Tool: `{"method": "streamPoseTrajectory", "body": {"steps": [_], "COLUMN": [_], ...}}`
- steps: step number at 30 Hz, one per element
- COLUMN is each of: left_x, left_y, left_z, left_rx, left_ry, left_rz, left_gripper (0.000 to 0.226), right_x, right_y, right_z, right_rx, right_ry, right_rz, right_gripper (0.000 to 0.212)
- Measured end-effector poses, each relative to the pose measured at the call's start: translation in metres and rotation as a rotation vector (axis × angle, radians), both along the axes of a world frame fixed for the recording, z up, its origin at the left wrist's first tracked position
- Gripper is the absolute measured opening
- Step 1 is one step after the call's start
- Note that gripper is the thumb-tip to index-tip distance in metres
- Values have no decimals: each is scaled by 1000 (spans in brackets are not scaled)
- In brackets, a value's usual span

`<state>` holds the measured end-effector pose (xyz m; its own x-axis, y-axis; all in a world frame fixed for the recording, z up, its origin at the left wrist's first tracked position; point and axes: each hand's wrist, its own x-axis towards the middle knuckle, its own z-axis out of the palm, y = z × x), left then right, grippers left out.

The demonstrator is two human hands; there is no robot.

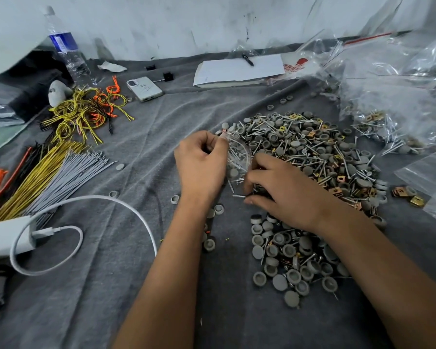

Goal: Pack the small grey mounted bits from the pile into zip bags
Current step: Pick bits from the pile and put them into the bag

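Pinching a small clear zip bag (238,157) by its top, the left hand (202,162) holds it beside the pile (312,157) — the right hand (282,190) grips screws at its near edge.

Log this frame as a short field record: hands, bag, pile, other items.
left hand: pinches the top of the small zip bag
right hand: fingers curled at the pile's edge by a screw
bag contents: screws and grey caps
pile: grey caps, screws, brass clips on grey cloth
other: phone, water bottle, notepad
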<state>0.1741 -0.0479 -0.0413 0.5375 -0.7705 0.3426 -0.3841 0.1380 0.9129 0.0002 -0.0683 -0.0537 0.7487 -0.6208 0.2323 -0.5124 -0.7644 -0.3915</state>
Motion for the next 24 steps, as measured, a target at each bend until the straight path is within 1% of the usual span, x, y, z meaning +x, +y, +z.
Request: {"method": "streamPoseTrajectory", "body": {"steps": [2, 4, 7, 9, 10, 12, 14, 17, 19, 22, 24], "left_x": [0, 0, 1, 2, 2, 1, -1, -4, -5, -9, -10], "left_y": [-1, -1, -2, -3, -3, -2, -1, 0, 1, 1, 0], "left_z": [-1, -2, -5, -6, -6, -5, -5, -3, -4, -5, -5], "left_rx": [4, 5, -2, 1, 10, 31, 42, 65, 83, 92, 91], "left_ry": [-9, -14, -24, -33, -38, -51, -63, -72, -66, -47, -52], "left_rz": [6, 15, 12, 2, -18, -84, -154, -230, -258, -277, -280], "left_gripper": [45, 41, 35, 35, 36, 37, 38, 39, 39, 44, 45], "right_x": [1, 1, -4, -7, -8, -9, -9, -12, -13, -11, -9], "right_y": [2, 2, 2, 2, 2, 1, -1, -5, -7, -5, -3], "right_z": [1, 3, 10, 15, 16, 16, 14, 12, 12, 11, 11], "right_rx": [-15, 13, 194, 309, 332, 275, 152, 51, 43, 4, -20], "right_ry": [22, 3, -171, -319, -393, -538, -631, -626, -563, -444, -416], "right_rz": [17, 54, 111, 125, 112, 26, -102, -208, -191, -131, -135], "right_gripper": [11, 9, 7, 7, 7, 5, 4, 6, 10, 21, 23]}}
